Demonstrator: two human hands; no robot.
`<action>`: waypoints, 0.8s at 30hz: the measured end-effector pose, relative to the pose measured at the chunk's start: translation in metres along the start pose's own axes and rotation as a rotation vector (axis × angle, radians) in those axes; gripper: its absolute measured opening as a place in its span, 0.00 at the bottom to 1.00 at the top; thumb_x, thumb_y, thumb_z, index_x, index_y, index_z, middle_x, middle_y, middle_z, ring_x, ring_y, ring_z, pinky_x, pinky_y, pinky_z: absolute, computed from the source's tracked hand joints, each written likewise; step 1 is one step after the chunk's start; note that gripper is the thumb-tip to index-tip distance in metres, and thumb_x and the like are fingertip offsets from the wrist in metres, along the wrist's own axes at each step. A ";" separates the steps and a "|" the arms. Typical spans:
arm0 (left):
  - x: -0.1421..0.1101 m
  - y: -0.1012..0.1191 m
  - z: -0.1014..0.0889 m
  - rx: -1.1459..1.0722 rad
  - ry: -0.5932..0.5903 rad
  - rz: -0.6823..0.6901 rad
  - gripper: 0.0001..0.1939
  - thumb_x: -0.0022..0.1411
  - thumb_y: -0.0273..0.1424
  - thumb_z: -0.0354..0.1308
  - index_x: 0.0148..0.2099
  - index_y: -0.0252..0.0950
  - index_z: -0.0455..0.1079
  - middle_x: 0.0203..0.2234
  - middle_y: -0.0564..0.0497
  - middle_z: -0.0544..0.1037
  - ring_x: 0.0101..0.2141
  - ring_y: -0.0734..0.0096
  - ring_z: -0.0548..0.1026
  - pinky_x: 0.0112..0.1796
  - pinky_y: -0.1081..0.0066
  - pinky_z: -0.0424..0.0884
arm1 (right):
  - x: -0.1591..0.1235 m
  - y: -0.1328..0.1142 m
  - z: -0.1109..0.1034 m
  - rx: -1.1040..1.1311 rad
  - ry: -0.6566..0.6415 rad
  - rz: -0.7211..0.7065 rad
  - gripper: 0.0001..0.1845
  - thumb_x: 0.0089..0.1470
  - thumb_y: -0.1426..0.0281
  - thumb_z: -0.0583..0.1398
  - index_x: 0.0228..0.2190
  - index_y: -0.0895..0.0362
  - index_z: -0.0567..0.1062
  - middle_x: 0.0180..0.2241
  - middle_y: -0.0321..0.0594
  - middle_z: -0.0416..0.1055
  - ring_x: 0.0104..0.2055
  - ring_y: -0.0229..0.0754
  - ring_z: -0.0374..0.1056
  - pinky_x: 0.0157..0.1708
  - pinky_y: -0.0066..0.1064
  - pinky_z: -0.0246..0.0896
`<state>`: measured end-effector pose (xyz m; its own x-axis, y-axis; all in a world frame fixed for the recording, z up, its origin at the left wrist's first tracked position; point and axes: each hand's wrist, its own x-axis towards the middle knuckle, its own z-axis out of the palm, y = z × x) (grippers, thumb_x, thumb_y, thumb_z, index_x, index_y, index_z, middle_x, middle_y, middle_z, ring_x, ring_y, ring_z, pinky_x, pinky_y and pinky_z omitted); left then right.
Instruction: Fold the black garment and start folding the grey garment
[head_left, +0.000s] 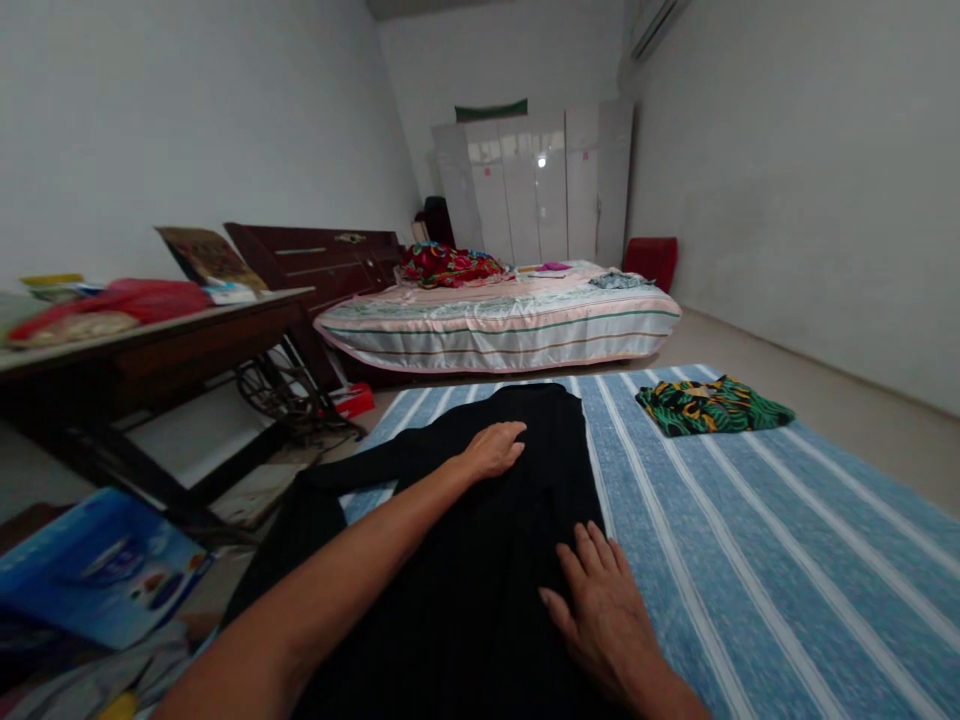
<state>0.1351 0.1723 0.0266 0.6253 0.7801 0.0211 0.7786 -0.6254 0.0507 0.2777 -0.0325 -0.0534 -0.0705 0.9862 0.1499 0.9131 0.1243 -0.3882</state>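
A black long-sleeved top (pixel 487 560) lies spread on a blue bed sheet with white stripes (pixel 720 560). One sleeve stretches out to the left and hangs down past the bed's edge. My left hand (pixel 495 450) rests on the upper part of the top, fingers extended towards the right. Lower down, my right hand (pixel 604 600) lies flat with fingers spread over the top's right edge. Neither hand grips the cloth. To the right on the same sheet sits a folded green, black and yellow patterned garment (pixel 712 405).
Beyond stands a second bed (pixel 495 335) with a red floral bundle (pixel 454 265) on it. At left are a sewing-machine table (pixel 172 330), a blue box (pixel 105 570) and a small red box (pixel 352 400). A wardrobe (pixel 517 190) lines the far wall.
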 end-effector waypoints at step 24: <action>-0.283 0.171 0.011 -0.198 -0.205 0.003 0.30 0.59 0.36 0.54 0.61 0.31 0.55 0.62 0.35 0.54 0.61 0.49 0.51 0.57 0.49 0.54 | -0.004 0.010 0.001 -0.235 0.061 -0.082 0.27 0.62 0.57 0.46 0.51 0.60 0.68 0.55 0.53 0.62 0.60 0.54 0.52 0.55 0.43 0.47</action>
<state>0.0920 -0.1560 0.0187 0.6409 0.7463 -0.1797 0.7638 -0.5969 0.2456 0.2868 -0.0347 -0.0592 -0.1298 0.9646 0.2297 0.9742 0.1672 -0.1516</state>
